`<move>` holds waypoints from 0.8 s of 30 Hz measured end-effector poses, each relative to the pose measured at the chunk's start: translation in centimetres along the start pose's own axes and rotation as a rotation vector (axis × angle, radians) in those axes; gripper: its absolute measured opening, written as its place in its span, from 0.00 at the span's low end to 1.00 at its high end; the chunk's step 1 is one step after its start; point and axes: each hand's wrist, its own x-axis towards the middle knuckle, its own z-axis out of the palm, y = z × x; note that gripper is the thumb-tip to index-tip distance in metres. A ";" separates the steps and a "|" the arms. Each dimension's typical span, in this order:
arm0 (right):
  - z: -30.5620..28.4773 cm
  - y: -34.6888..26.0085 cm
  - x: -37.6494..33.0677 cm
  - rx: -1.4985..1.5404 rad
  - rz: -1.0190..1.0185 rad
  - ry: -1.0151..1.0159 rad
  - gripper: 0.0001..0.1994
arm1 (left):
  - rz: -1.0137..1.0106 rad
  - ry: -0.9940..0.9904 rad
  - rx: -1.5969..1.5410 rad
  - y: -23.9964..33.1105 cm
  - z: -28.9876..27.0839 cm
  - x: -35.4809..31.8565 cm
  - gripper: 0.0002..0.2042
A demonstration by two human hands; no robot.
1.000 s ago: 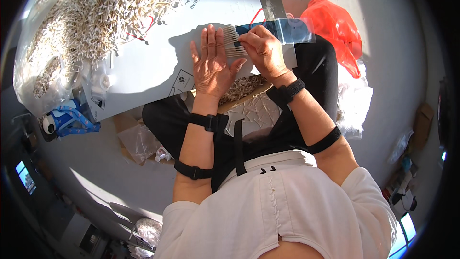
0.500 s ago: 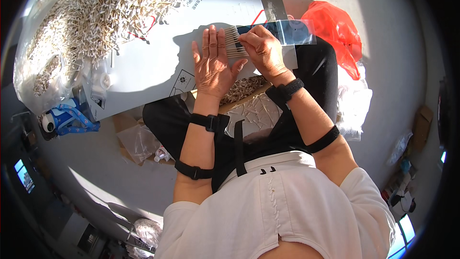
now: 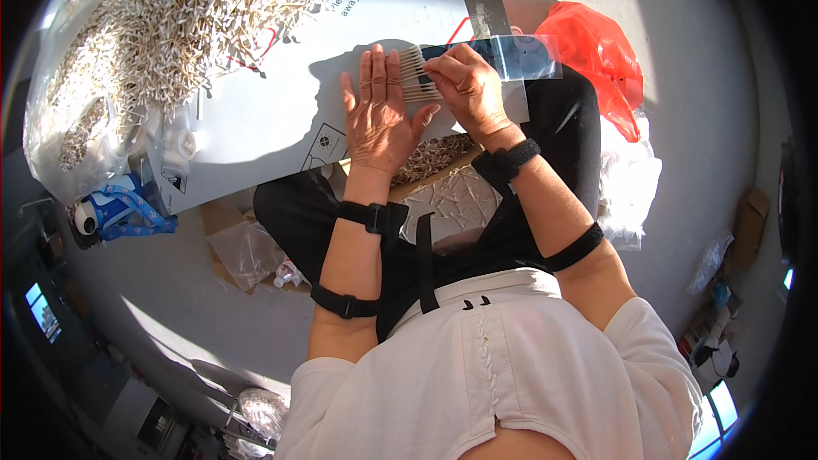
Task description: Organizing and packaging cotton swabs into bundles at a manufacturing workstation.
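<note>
A row of cotton swabs (image 3: pixel 411 60) lies side by side on the grey board (image 3: pixel 264 132). My left hand (image 3: pixel 377 123) rests flat at the left end of the row, its fingers stretched out and thumb apart. At the right end of the same swabs, the fingertips of my right hand (image 3: pixel 470 92) are pinched together; what lies between them is too small to make out. A flat clear and dark-blue plastic bag (image 3: pixel 524 57) extends from beneath the right hand past the board's right edge.
A large heap of loose cotton swabs (image 3: pixel 187 25) spills from a clear bag at the far left. More swabs (image 3: pixel 434 159) sit in a box below the board's near edge. A red plastic bag (image 3: pixel 596 51) is at the right, and a blue-and-white bottle (image 3: pixel 111 211) at the left.
</note>
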 end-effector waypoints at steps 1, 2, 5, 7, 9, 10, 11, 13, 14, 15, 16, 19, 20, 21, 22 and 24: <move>0.0 0.0 0.0 -0.004 -0.003 -0.001 0.04 | 0.000 -0.001 0.003 0.0 0.0 0.0 0.45; 0.0 0.0 0.0 -0.008 -0.006 -0.002 0.04 | 0.000 0.000 0.003 0.0 -0.1 0.0 0.45; -0.1 0.1 0.0 0.003 -0.004 -0.008 0.05 | 0.005 0.009 -0.026 0.0 0.1 0.0 0.44; -0.3 0.0 -0.1 0.033 -0.001 -0.015 0.05 | 0.000 0.005 -0.026 0.0 0.0 0.0 0.45; -0.6 0.0 -0.3 0.062 0.003 -0.022 0.05 | -0.006 -0.001 -0.017 0.0 0.0 0.0 0.45; -0.7 0.0 -0.4 0.060 -0.005 -0.029 0.05 | -0.011 -0.007 -0.008 0.1 0.0 0.0 0.46; -0.7 0.0 -0.6 0.057 -0.012 -0.038 0.05 | -0.011 -0.007 -0.008 0.1 0.0 0.0 0.46; -0.9 -0.1 -0.7 0.064 -0.017 -0.040 0.05 | -0.021 -0.030 -0.024 0.2 -0.2 0.0 0.47; -1.0 -0.2 -0.8 0.071 -0.022 -0.042 0.04 | -0.021 -0.030 -0.025 0.2 -0.3 0.1 0.47; -1.1 -0.2 -0.9 0.071 -0.023 -0.043 0.04 | -0.021 -0.037 -0.031 0.2 -0.4 0.1 0.47; -1.2 -0.2 -1.1 0.056 -0.044 -0.047 0.04 | -0.021 -0.043 -0.038 0.2 -0.4 0.1 0.47; -1.2 -0.1 -1.3 0.036 -0.079 -0.049 0.04 | -0.018 -0.031 -0.043 0.2 -0.5 0.1 0.47; -1.2 -0.1 -1.4 0.033 -0.091 -0.046 0.03 | -0.017 -0.031 -0.043 0.2 -0.6 0.1 0.47; -1.2 -0.1 -1.4 0.033 -0.091 -0.047 0.03 | -0.017 -0.033 -0.040 0.2 -0.5 0.1 0.47; -1.2 -0.2 -1.3 0.030 -0.093 -0.046 0.03 | -0.016 -0.036 -0.037 0.2 -0.5 0.1 0.47; -1.2 -0.2 -1.4 0.028 -0.094 -0.045 0.03 | -0.016 -0.036 -0.037 0.2 -0.5 0.1 0.47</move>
